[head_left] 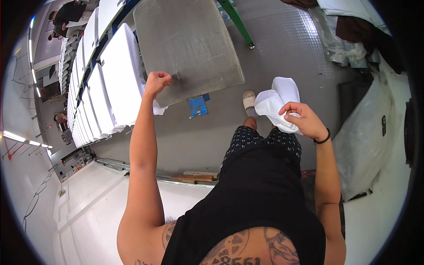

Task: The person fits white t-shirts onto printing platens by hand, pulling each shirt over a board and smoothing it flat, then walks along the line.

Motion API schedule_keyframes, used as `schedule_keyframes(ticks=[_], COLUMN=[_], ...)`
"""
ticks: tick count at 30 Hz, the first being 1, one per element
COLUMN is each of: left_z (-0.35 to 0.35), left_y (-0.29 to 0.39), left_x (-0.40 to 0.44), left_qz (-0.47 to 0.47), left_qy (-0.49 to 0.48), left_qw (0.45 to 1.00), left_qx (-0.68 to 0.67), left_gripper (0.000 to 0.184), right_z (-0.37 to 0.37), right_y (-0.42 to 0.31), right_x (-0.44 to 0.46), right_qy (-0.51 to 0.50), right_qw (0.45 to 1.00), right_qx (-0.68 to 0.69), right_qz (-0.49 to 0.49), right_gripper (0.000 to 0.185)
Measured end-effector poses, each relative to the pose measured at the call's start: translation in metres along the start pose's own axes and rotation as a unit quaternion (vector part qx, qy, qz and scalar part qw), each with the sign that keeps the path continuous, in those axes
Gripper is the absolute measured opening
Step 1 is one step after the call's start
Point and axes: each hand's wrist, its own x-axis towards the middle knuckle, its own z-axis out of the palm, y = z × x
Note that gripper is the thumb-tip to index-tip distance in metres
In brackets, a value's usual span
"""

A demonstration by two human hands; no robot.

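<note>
My left hand [158, 84] is closed, fingers curled, over the left edge of a grey metal table [194, 39]. Whether anything is inside it cannot be made out. A thin pale thread [177, 70] lies on the tabletop near its fingertips. At the right, my right hand [304, 119] grips a bunched white cloth [278, 99] between thumb and fingers, above the floor and in front of my legs. Large white fabric-covered panels [119, 66] hang in a row just left of the table.
A blue clamp-like block [197, 106] sits at the table's near edge, and a green leg [238, 22] at its far side. Plastic-wrapped material [362, 137] stands at the right. Wood pieces [194, 177] lie by the wall. People [70, 17] are at the far upper left.
</note>
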Motion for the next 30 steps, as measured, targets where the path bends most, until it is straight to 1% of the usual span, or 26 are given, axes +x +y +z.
schedule_keyframes(ticks=[1, 3, 4, 6, 7, 9, 13, 15, 18, 22, 24, 28, 30], left_z=[0.001, 0.006, 0.009, 0.015, 0.017, 0.022, 0.019, 0.015, 0.014, 0.014, 0.014, 0.015, 0.021], left_y=[0.001, 0.002, 0.004, 0.008, 0.009, 0.005, 0.003, 0.005, 0.008, 0.012, 0.013, 0.011, 0.015], left_x=[-0.004, -0.010, -0.012, -0.013, -0.013, -0.007, 0.003, 0.006, 0.008, 0.011, 0.016, 0.024, 0.022], left_qz=[0.000, 0.029, 0.028, 0.038, 0.038, 0.059, 0.050, 0.063, 0.053, 0.060, 0.022, 0.012, -0.017], left_qy=[0.001, 0.053, 0.055, 0.055, 0.055, 0.083, 0.068, 0.034, 0.016, 0.010, -0.002, -0.005, 0.033], left_qw=[1.000, 0.996, 0.996, 0.989, 0.989, 0.974, 0.972, 0.972, 0.977, 0.972, 0.973, 0.971, 0.967], left_qx=[0.000, 0.063, 0.063, 0.135, 0.134, 0.202, 0.221, 0.222, 0.205, 0.228, 0.232, 0.240, 0.253], left_gripper=[0.015, 0.016, 0.016, 0.018, 0.018, 0.018, 0.018, 0.018, 0.018, 0.018, 0.018, 0.021, 0.023], right_z=[-0.001, 0.000, 0.001, 0.003, 0.004, 0.005, 0.006, 0.005, 0.005, 0.007, 0.007, 0.006, 0.006], right_y=[0.001, 0.001, 0.001, 0.000, -0.001, -0.003, -0.003, -0.001, 0.002, 0.004, 0.005, 0.006, 0.009], right_x=[0.000, 0.001, 0.002, 0.004, 0.005, 0.006, 0.006, 0.005, 0.004, 0.003, 0.004, 0.005, 0.005], right_qy=[0.001, 0.000, -0.003, -0.007, -0.010, -0.014, -0.015, -0.015, -0.011, -0.007, -0.006, -0.001, 0.000], right_qw=[1.000, 1.000, 1.000, 1.000, 1.000, 1.000, 1.000, 1.000, 1.000, 1.000, 1.000, 1.000, 1.000], right_qx=[0.005, 0.007, 0.008, 0.008, 0.003, -0.004, -0.010, -0.005, 0.001, -0.004, -0.005, -0.010, -0.013], right_qz=[0.002, 0.003, 0.003, 0.002, -0.002, -0.004, 0.004, 0.011, 0.013, 0.009, 0.008, -0.003, -0.006], right_gripper=[0.015, 0.015, 0.015, 0.015, 0.015, 0.015, 0.015, 0.015, 0.015, 0.015, 0.014, 0.015, 0.016])
